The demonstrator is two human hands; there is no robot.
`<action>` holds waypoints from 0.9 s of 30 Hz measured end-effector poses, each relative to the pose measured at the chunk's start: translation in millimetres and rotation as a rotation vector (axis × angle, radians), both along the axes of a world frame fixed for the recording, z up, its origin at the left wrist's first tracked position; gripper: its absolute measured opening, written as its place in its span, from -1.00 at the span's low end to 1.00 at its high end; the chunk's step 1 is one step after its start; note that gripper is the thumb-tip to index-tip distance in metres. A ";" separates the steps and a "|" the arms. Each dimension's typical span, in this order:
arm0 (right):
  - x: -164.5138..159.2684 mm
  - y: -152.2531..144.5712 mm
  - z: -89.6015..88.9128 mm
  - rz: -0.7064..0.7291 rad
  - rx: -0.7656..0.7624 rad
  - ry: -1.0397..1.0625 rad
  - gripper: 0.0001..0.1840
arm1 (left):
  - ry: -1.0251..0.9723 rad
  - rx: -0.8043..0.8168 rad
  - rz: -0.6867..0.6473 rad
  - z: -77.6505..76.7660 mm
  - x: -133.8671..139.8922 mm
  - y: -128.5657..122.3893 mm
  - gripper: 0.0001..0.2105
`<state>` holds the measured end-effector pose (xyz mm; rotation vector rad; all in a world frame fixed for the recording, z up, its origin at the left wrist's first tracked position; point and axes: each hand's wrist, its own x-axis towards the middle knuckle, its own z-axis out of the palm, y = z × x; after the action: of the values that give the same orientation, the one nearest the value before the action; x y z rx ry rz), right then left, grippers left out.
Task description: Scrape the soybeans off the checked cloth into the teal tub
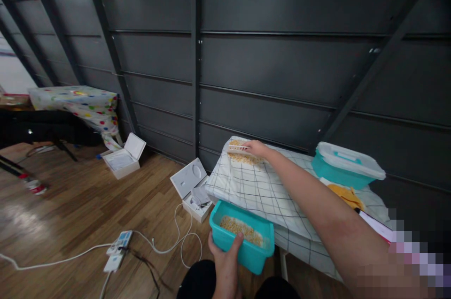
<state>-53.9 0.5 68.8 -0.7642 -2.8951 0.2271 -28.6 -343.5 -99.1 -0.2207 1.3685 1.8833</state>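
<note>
My left hand (227, 259) grips the near side of a teal plastic bin (241, 253), thumb over its rim. Yellow bean-like grains (243, 231) cover the bottom of this bin, which is held just below the table's front edge. Stretched out over the table, my right hand (258, 148) is closed on a thin white strip (238, 147), seen nearly edge-on; its exact kind is unclear. The strip is among loose yellow grains (245, 158) spread on the white checked tablecloth (253, 181), near the table's far left corner.
On the table's right stand a teal box with a white lid (352, 158) and a yellow cloth (343, 194). An open white box (195, 203), white cables (176, 238) and a power strip (120, 247) lie on the floor. A dark panelled wall (268, 64) rises behind the table.
</note>
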 end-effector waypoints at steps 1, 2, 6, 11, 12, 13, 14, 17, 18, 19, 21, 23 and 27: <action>2.3 0.7 -1.2 0.006 -0.019 0.004 -0.66 | 0.007 -0.003 0.002 -0.3 -0.3 -1.2 0.02; 4.7 0.9 -2.1 0.016 -0.035 0.007 -0.66 | 0.017 -0.004 0.006 -0.7 -0.7 -2.3 0.02; 14.5 -0.8 -3.7 0.087 -0.088 0.020 -0.64 | 0.054 -0.004 0.016 -2.6 -1.8 -5.5 0.00; 25.1 -4.7 -3.3 0.156 -0.149 0.030 -0.64 | 0.072 0.002 -0.007 -1.7 -0.2 -10.5 0.00; 27.0 -5.7 -3.1 0.150 -0.153 0.022 -0.65 | 0.074 0.003 -0.012 -1.0 0.3 -11.7 0.00; 29.0 -7.0 -2.8 0.145 -0.157 0.015 -0.65 | 0.076 0.002 -0.015 -0.1 0.8 -12.8 0.00; 31.0 -8.5 -2.4 0.142 -0.162 0.010 -0.65 | 0.078 0.000 -0.017 1.2 1.4 -13.8 -0.01; 37.6 -14.4 -0.6 0.142 -0.175 0.006 -0.66 | 0.077 0.003 -0.023 7.0 3.7 -16.7 -0.02; 40.0 -16.8 0.0 0.146 -0.182 0.005 -0.66 | 0.076 0.008 -0.021 9.5 4.7 -17.6 -0.02; 42.5 -19.4 0.4 0.150 -0.190 0.005 -0.66 | 0.075 0.017 -0.018 12.2 5.7 -18.5 -0.03; 47.7 -24.6 0.4 0.163 -0.201 0.006 -0.65 | 0.075 0.037 -0.009 17.0 7.4 -20.1 -0.06; 53.2 -29.3 -1.7 0.175 -0.198 0.007 -0.66 | 0.081 0.045 -0.003 19.6 8.1 -21.3 -0.10; 65.7 -36.8 -11.1 0.155 -0.206 0.031 -0.66 | 0.106 -0.033 0.012 15.7 6.8 -20.7 -0.04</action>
<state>11.8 -36.3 57.8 -0.5585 -2.9340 0.5568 -21.7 -364.2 -83.3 -0.1476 1.4732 1.9063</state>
